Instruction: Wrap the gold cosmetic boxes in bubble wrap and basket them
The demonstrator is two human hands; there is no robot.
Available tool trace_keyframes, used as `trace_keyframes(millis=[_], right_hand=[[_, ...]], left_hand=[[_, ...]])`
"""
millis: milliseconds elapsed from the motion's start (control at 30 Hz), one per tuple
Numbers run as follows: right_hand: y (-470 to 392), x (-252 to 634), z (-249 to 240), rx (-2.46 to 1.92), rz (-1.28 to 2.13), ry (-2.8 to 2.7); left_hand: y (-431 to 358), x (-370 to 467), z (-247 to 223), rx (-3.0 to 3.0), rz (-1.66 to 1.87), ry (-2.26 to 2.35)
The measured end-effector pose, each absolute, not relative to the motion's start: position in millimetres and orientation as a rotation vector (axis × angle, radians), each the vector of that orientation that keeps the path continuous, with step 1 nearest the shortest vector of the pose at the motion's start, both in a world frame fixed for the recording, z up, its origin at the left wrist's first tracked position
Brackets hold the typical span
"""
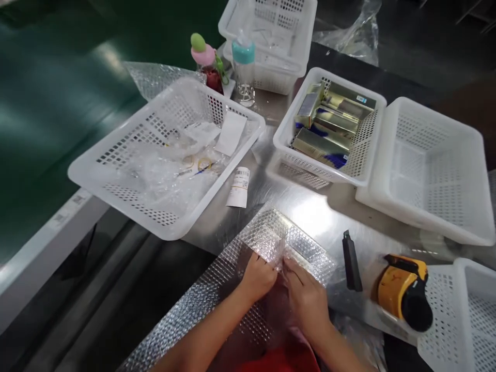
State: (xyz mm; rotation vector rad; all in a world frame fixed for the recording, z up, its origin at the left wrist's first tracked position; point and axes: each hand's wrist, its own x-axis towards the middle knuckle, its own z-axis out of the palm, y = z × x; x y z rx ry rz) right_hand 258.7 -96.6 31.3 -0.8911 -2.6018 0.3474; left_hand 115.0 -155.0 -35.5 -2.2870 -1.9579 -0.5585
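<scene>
A long sheet of bubble wrap (186,315) runs from the lower left up onto the metal table. My left hand (259,276) is closed on this wrap near the table's front edge. Close beside it, my right hand (306,289) pinches the wrap too, with thumb and fingers pressed together. Beneath the clear bubbles, in front of both hands, lies a flat, pale gold box (304,245), partly covered. Its label cannot be read. To the right of my hands rests a black box cutter (351,261), and past it stands a yellow and black tape dispenser (403,292).
A white basket (174,232) with crumpled plastic stands at left, a printed label (238,187) beside it. Gold boxes (333,124) fill another basket (323,173). More white baskets (430,217) stand right and at the back, near two drink bottles (244,77). A green surface (58,103) extends left.
</scene>
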Motion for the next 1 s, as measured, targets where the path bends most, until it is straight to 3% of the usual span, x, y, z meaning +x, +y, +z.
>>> trace_keyframes(millis=[133, 333, 500, 567, 633, 867, 1000], right_hand=[[-102.9, 260.2, 13.3, -0.917, 0.385, -2.502], [-96.8, 263.3, 8.9, -0.945, 0.425, -2.556], [-105.1, 262.9, -0.8, -0.869, 0.22, -2.621], [-113.2, 262.1, -4.0, -0.853, 0.15, -2.665], [-123.3, 262.3, -5.5, -0.865, 0.122, -2.714], [-99.1, 271.8, 11.6, -0.805, 0.38, -2.763], [-40.7, 261.3, 19.7, -0.988, 0.453, -2.786]], left_hand=[[-166.8, 124.2, -56.4, -2.138, -0.788, -2.002], [-168.6, 134.5, -60.8, -1.497, -1.109, -2.5], [-157.8, 136.7, -12.1, -0.872, -1.981, -3.141], [-153.5, 142.3, 5.5, -0.263, -2.467, -3.148], [-149.9, 148.3, 13.1, 0.143, -2.688, -3.057], [-147.2, 154.4, -14.8, 0.019, -2.365, -3.154], [-146.8, 150.9, -19.1, 0.093, -2.478, -3.132]])
